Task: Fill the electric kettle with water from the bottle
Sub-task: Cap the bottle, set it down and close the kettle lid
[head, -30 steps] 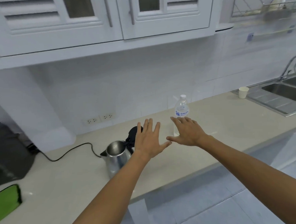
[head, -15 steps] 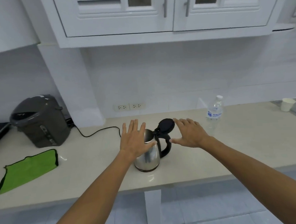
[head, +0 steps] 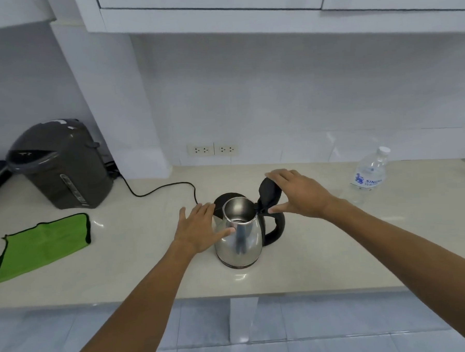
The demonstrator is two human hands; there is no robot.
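Observation:
A steel electric kettle [head: 240, 237] with a black handle stands on the pale counter [head: 338, 256], its mouth uncovered. Its black lid [head: 269, 193] is tipped up on the hinge. My right hand [head: 299, 194] holds that lid, fingers over its top and thumb under it near the hinge. My left hand [head: 199, 228] lies flat with fingers spread against the kettle's left side, the thumb touching the steel. A clear water bottle [head: 368, 176] with a white cap and blue label stands upright at the far right, apart from both hands.
A black round base [head: 227, 197] shows just behind the kettle, with a black cord [head: 159, 189] running left. A dark grey hot-water pot [head: 61, 166] and a green cloth [head: 43, 245] sit at the left. Wall sockets [head: 212, 150] are behind. The counter's front edge is near.
The view has swung left and down, from the bottle to the kettle. Both hands have dropped onto the kettle: the right now grips the raised lid, the left rests on its side.

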